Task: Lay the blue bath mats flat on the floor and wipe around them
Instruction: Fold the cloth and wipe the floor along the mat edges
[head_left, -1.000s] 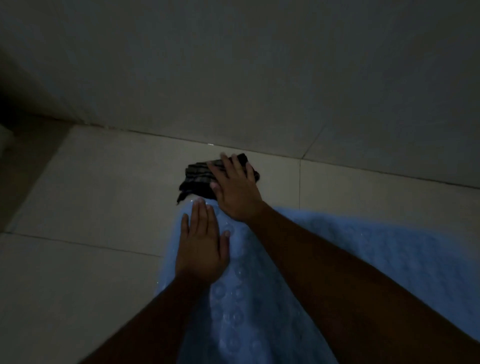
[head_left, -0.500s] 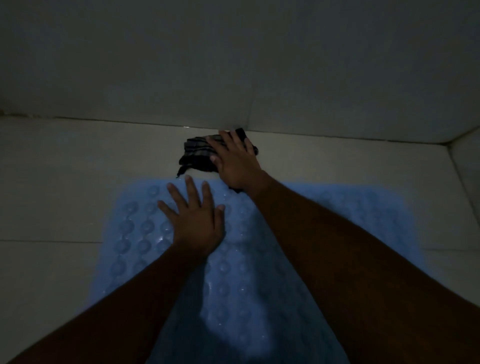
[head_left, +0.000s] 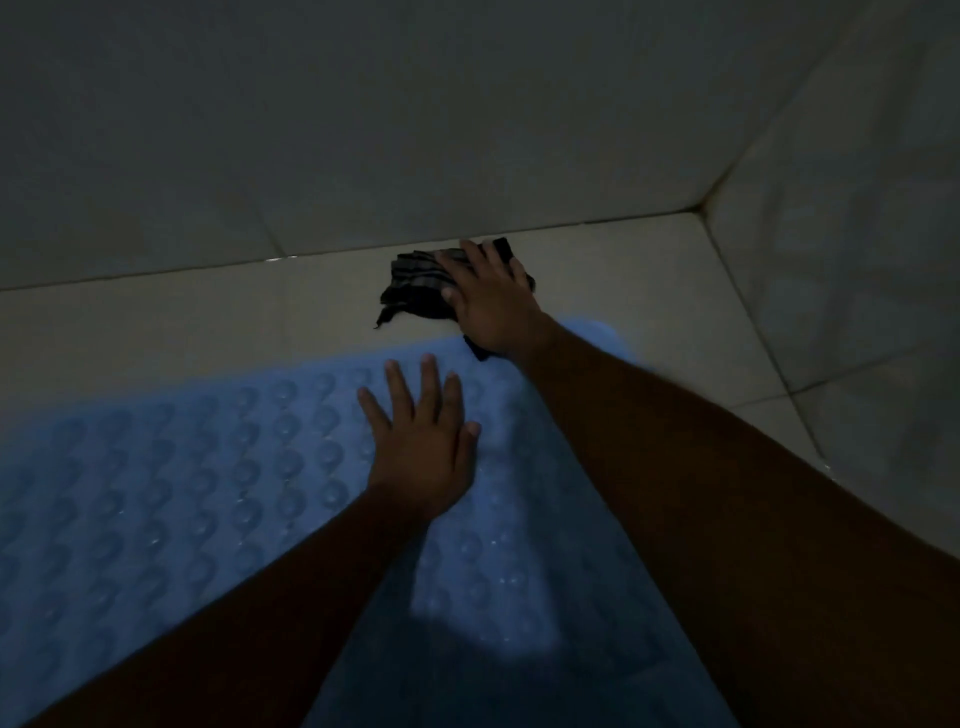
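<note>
A blue bath mat (head_left: 171, 483) with round suction bumps lies flat on the pale tiled floor, filling the lower left and middle of the head view. My left hand (head_left: 421, 441) rests palm down on the mat, fingers spread. My right hand (head_left: 491, 301) presses flat on a dark striped cloth (head_left: 415, 288) on the floor strip between the mat's far edge and the wall. A corner of the cloth pokes out under my right wrist onto the mat. The room is dim.
A tiled wall (head_left: 363, 130) rises just beyond the cloth. A second wall (head_left: 857, 260) meets it in a corner at the right. Bare floor tile (head_left: 156, 322) runs along the mat's far edge to the left.
The view has swung, so the right corner of the walls now shows. My right hand with the cloth has slid right along the wall base. My left hand stays flat on the mat.
</note>
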